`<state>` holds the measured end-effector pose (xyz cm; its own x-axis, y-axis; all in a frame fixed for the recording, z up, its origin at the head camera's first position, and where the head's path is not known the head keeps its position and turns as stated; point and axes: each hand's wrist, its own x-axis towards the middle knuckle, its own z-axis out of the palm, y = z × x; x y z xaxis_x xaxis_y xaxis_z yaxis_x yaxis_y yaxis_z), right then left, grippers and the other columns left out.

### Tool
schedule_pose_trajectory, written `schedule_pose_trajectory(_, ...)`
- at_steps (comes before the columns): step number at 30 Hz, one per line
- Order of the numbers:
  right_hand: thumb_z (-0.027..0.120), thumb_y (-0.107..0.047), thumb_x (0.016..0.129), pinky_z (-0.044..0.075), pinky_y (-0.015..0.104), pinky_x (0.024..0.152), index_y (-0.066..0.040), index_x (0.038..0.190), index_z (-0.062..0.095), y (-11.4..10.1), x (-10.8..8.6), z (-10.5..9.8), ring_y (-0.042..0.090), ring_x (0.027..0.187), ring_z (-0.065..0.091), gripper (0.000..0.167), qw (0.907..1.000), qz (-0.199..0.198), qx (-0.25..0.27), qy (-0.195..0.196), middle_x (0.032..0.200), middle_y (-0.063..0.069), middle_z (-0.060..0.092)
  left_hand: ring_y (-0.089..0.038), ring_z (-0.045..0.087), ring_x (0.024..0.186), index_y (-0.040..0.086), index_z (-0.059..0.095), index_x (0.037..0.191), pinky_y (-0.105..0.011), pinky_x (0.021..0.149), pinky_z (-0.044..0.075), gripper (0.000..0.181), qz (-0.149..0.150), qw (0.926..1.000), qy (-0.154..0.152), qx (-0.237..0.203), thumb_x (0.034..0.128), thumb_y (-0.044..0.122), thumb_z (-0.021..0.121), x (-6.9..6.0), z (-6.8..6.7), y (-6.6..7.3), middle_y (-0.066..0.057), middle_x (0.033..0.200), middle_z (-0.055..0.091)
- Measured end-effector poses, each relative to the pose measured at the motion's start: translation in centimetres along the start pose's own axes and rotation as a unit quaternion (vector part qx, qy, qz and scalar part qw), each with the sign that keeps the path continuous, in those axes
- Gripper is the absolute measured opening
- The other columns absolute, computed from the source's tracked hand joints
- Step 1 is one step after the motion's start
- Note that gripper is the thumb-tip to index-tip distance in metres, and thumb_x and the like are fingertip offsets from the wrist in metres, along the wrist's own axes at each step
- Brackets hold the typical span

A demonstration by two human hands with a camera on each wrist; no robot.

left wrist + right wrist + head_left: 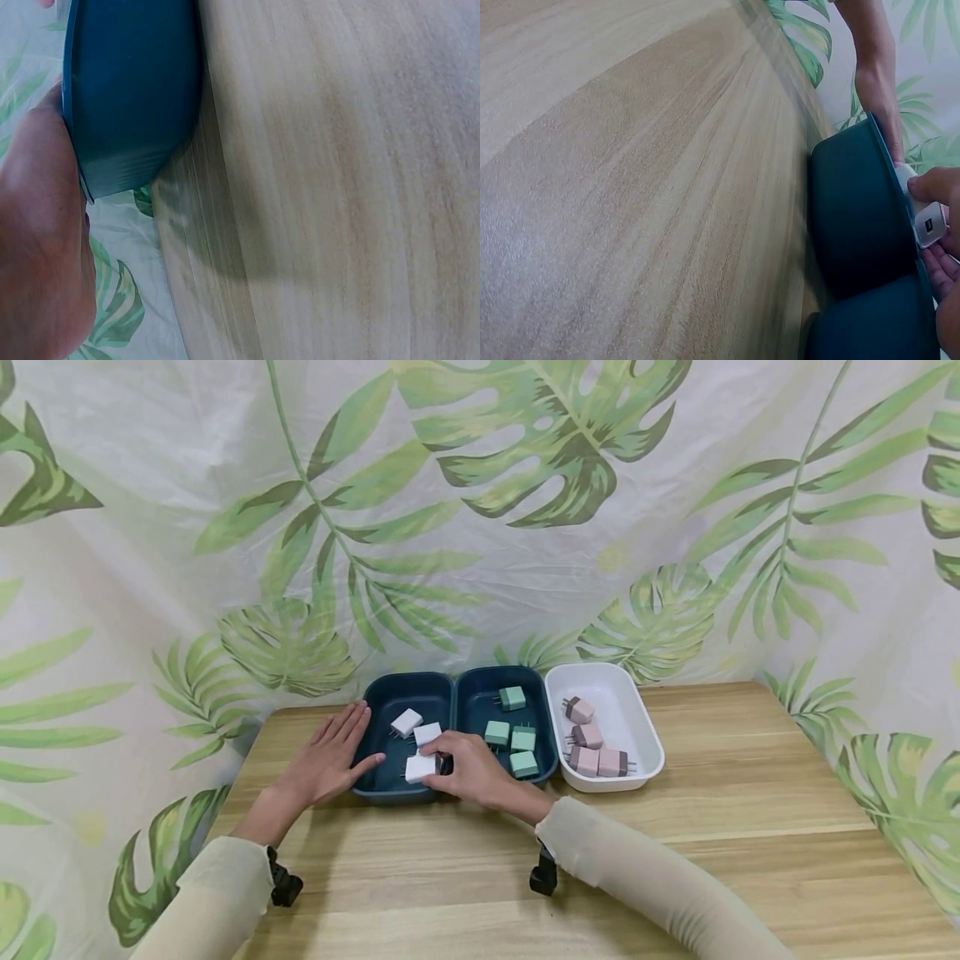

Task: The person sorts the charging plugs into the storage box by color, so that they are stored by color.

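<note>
My right hand [468, 768] reaches over the right side of the left navy box [367, 795] and pinches a white USB charger [930, 225] between thumb and fingers. In the right wrist view its port faces the camera, and another white charger [909, 184] shows just beyond. Several white chargers [407, 722] are in that box, some partly covered by the hand. My left hand [322, 762] rests at the box's left rim with fingers straight and the thumb over the edge. The left wrist view shows this hand [41, 232] against the box's outer wall [135, 90].
A second navy box [487, 675] stands beside the first, with several mint-green chargers [523, 764] in it. Right of it, a white box [637, 752] holds several pink chargers [587, 736]. The boxes line the back of the wooden table [750, 810], before a leaf-patterned cloth [525, 585].
</note>
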<state>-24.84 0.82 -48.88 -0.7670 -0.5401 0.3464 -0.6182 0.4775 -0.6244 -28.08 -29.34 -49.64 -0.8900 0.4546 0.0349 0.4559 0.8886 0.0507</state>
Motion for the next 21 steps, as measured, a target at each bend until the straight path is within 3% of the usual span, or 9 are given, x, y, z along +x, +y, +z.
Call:
schedule_pose_trajectory(6,0.086,-0.024,0.092,0.059,0.037,0.095,-0.005,0.132,0.074,0.0,-0.2,-0.3,0.025,0.11,0.071,0.046,0.9998,0.004,0.018,-0.005,0.125,0.007,0.074,-0.04,0.011,0.163,0.0,0.014,0.169,-0.062,0.129,0.013,0.092,0.0,1.0,-0.001,-0.005,0.1084,0.063,0.043,0.1,0.0,0.0,-0.021,0.176,0.012)
schedule_pose_trajectory(21,0.084,-0.03,0.093,0.055,0.038,0.105,-0.01,0.134,0.074,-0.8,-1.0,-2.4,0.02,0.123,0.067,0.046,0.9997,0.018,-0.009,-0.013,0.133,0.005,0.072,-0.044,0.014,0.162,-0.003,0.019,0.168,-0.063,0.128,0.014,0.096,0.006,0.999,0.021,-0.039,0.1058,0.064,0.049,-0.3,0.2,-0.7,-0.024,0.175,0.015)
